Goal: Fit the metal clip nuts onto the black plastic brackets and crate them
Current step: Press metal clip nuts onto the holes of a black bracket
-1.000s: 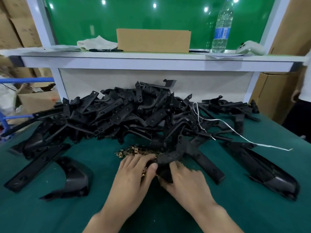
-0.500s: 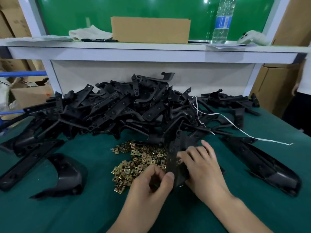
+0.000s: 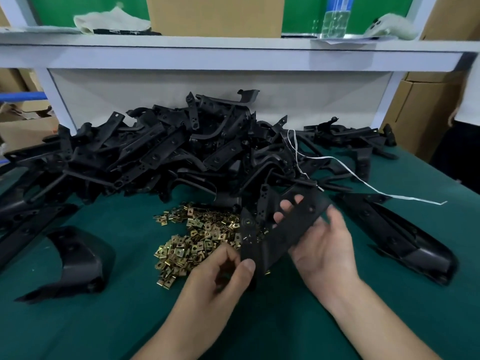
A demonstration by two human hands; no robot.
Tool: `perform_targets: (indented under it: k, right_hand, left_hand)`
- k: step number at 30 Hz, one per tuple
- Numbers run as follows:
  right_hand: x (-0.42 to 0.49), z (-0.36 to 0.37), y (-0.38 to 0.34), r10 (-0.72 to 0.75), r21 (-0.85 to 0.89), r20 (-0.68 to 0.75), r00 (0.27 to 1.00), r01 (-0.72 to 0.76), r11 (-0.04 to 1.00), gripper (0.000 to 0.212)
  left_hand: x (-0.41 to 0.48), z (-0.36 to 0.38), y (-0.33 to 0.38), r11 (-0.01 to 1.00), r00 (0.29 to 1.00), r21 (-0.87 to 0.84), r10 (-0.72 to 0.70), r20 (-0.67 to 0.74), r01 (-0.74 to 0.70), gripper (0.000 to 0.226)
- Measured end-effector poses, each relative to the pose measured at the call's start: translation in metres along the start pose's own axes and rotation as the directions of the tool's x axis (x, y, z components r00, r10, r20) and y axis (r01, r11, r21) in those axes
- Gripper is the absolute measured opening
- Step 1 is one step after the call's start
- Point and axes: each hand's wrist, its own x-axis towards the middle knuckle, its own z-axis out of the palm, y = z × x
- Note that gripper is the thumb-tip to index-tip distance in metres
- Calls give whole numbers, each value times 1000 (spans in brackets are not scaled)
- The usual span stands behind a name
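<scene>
While R hand (image 3: 324, 248) fingers wrap bracket (image 3: 293, 226), L hand (image 3: 220, 276) fingers pinch its end.

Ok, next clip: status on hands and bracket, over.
Left hand pinches bracket at its lower end, right hand grips its upper part. Clip nuts heaped on green mat, left of bracket. Nothing blocking; no crate in view.

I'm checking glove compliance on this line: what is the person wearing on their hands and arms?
Nothing that shows. The left hand and the right hand are bare, with no gloves and no visible ring. The left forearm and the right forearm are bare too, with no sleeve, watch or bracelet in view down to the picture's bottom edge.
</scene>
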Motion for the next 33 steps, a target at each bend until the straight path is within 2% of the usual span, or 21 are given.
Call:
perform_targets:
  k: [1,4,10,12,14,15,17,19,20,22,24,26,29,33]
  right_hand:
    - [-1,0,1,79,92,17,997,-80,992,62]
    - [-3,2,8,119,224,37,992,-124,967,77]
    - [-3,0,9,97,240,118,988,-123,963,81]
    - [-2,1,9,70,205,138,988,-97,974,75]
    - [-1,1,12,50,155,139,989,-71,985,50]
    - [0,1,14,45,137,126,991,-62,989,39]
    - [4,-1,16,66,128,88,994,-77,989,37]
    - [8,-4,14,88,139,85,993,-99,985,41]
    - [9,-5,13,91,140,101,991,-104,985,42]
    - [10,-6,11,86,137,144,986,-105,985,40]
    - [10,-7,11,87,123,142,986,-104,987,38]
    - [11,-9,11,96,122,124,988,-111,986,39]
    - [11,-10,10,117,114,123,986,-131,985,40]
    - [14,-9,11,136,90,128,982,-148,985,41]
  left_hand:
    - [-1,1,-1,1000,1000,4,-3,31,3,32]
    - [-4,6,-1,1000,993,15,-10,119,8,33]
    - [-8,13,-3,998,990,59,25,139,-33,36]
    - [-8,12,-3,997,994,69,18,111,-26,38]
    - [-8,8,-4,993,992,113,22,121,-35,39]
    - [-7,5,-6,975,992,208,51,118,-75,39]
    - [-1,-10,-11,862,983,476,177,40,-174,37]
    - [8,-29,-15,731,971,668,233,-56,-137,44]
    - [12,-38,-18,664,977,744,198,-84,-71,56]
    - [16,-53,-26,524,994,848,29,-106,76,84]
    - [16,-61,-33,453,989,882,-117,-90,133,102]
    - [16,-60,-39,479,984,868,-167,-57,132,105]
    - [17,-53,-40,601,989,787,-119,-87,141,94]
    - [29,-48,-46,710,992,693,-76,-101,125,81]
